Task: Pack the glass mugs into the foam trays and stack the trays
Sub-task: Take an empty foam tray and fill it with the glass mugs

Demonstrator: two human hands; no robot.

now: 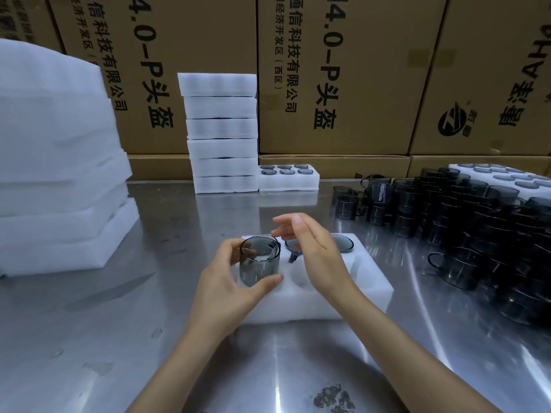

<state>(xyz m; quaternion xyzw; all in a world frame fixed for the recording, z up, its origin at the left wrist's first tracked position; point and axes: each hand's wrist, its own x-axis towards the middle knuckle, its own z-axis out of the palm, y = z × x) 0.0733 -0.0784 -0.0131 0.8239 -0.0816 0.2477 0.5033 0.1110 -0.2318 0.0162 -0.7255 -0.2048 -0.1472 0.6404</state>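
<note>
A white foam tray point(366, 281) lies on the steel table in front of me. My left hand point(229, 281) grips a smoky glass mug point(259, 263), upright over the tray's near-left pocket. My right hand point(310, 248) hovers above the tray's middle with relaxed fingers and holds nothing. Under it a mug point(293, 247) sits in the far-middle pocket, its handle showing. Another mug point(343, 242) fills the far-right pocket. Loose mugs point(465, 222) crowd the table at the right.
A tall stack of closed foam trays point(222, 132) stands at the back, with a filled tray point(287, 177) beside it. Foam sheets point(56, 162) are piled at the left. Another filled tray point(504, 174) sits far right. Cardboard boxes point(328, 73) wall the back.
</note>
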